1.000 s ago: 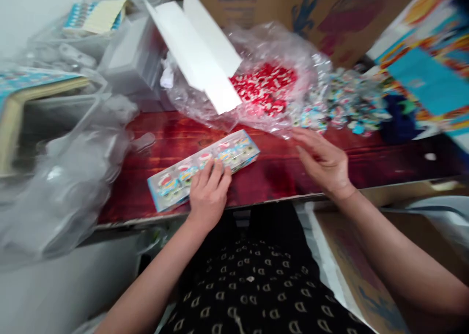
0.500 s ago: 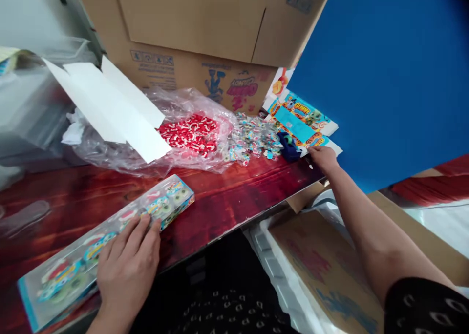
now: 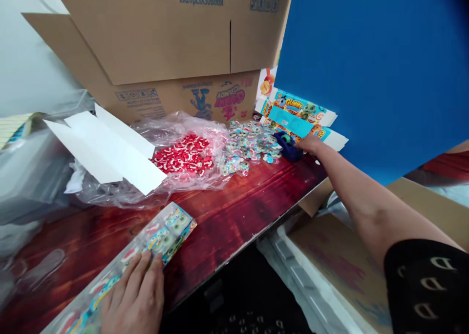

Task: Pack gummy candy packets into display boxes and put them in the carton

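Note:
A long box with a clear window (image 3: 176, 220), with several wrapped gummy candies visible inside, lies slantwise on the table. My left hand (image 3: 137, 290) rests on top of this box, fingers stretched out flat and close together. Farther off on the right, my right hand (image 3: 310, 143) reaches to a dark blue tape dispenser (image 3: 288, 148) holding a greenish roll. Its fingers are bent together at the dispenser's near right end; whatever they pinch is hidden.
Loose wrapped candies (image 3: 252, 141) lie beside a clear plastic bag of red-and-white pieces (image 3: 185, 156). A white open carton (image 3: 110, 143) rests on the bag. Flat printed boxes (image 3: 293, 112) lean near a blue panel (image 3: 366, 70). Large cardboard boxes (image 3: 164, 41) stand behind.
My right hand has moved slightly left, from beside the printed boxes to the tape dispenser. The view has tilted up, while my left hand stays on the windowed box.

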`<state>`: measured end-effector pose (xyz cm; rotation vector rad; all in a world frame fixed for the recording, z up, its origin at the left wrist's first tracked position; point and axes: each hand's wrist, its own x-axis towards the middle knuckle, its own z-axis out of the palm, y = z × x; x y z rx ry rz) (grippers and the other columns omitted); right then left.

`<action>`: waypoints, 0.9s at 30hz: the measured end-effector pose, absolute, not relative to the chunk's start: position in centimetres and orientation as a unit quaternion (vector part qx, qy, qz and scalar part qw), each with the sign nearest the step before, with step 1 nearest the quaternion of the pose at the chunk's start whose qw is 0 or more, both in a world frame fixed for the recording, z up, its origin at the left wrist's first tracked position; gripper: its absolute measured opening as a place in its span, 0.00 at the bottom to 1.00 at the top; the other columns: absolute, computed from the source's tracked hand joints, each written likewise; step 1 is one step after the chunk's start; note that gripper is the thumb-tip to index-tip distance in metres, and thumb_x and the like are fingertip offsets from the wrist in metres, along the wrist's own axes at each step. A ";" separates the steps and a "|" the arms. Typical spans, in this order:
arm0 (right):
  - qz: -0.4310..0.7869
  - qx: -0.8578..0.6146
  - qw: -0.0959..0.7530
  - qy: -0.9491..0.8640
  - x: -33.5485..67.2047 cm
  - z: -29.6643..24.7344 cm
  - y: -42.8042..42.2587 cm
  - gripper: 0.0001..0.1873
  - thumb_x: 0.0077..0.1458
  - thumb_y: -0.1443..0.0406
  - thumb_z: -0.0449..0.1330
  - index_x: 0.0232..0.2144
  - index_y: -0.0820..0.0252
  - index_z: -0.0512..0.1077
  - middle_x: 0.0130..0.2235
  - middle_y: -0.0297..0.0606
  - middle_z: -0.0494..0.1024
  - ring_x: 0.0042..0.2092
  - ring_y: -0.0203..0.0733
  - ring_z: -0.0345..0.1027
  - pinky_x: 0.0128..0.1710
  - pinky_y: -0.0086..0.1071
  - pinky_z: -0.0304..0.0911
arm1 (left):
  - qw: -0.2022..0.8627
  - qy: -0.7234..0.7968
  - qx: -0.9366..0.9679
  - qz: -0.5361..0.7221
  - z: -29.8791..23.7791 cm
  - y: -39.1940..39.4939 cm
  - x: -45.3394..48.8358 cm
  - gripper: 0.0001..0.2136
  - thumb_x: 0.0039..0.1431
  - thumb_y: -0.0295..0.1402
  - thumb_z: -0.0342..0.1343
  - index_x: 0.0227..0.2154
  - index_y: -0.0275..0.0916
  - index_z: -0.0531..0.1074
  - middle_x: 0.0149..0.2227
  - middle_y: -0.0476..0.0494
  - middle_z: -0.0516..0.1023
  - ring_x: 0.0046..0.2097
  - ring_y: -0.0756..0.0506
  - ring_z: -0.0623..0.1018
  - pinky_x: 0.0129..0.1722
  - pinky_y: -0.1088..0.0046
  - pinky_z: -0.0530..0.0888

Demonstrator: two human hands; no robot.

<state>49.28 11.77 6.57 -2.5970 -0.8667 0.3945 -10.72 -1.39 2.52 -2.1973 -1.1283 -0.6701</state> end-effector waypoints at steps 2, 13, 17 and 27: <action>0.163 -0.921 0.221 -0.275 49.4 6.5 11.8 0.09 0.46 0.67 0.69 0.25 0.65 0.72 0.29 0.50 0.77 0.43 0.62 0.74 0.42 0.49 0.69 | 0.286 -0.417 -0.829 -0.240 2.9 -1.4 -10.6 0.07 0.62 0.26 0.56 0.42 0.35 0.72 0.47 0.32 0.81 0.47 0.33 0.80 0.41 0.58 0.72; 0.281 -0.751 0.570 -0.179 48.0 5.4 6.4 0.08 0.51 0.71 0.62 0.32 0.61 0.65 0.29 0.33 0.72 0.32 0.38 0.74 0.32 0.33 0.76 | 0.262 -0.422 -0.830 -0.253 2.1 -1.3 -10.9 0.09 0.62 0.26 0.56 0.44 0.34 0.73 0.48 0.30 0.80 0.49 0.30 0.79 0.43 0.55 0.72; 0.302 -0.703 0.624 -0.158 47.2 4.5 5.0 0.06 0.54 0.72 0.59 0.30 0.60 0.65 0.29 0.34 0.72 0.34 0.35 0.73 0.36 0.29 0.76 | 0.260 -0.428 -0.826 -0.259 2.0 -1.4 -10.8 0.09 0.61 0.27 0.57 0.44 0.34 0.73 0.48 0.30 0.80 0.50 0.30 0.79 0.43 0.55 0.72; 0.306 -0.782 0.524 -0.143 46.0 4.0 5.4 0.20 0.63 0.58 0.59 0.54 0.60 0.69 0.53 0.43 0.72 0.49 0.45 0.71 0.47 0.45 0.71 | 0.259 -0.436 -0.821 -0.263 1.7 -1.3 -11.1 0.15 0.60 0.28 0.58 0.50 0.36 0.72 0.49 0.33 0.80 0.51 0.31 0.78 0.45 0.56 0.71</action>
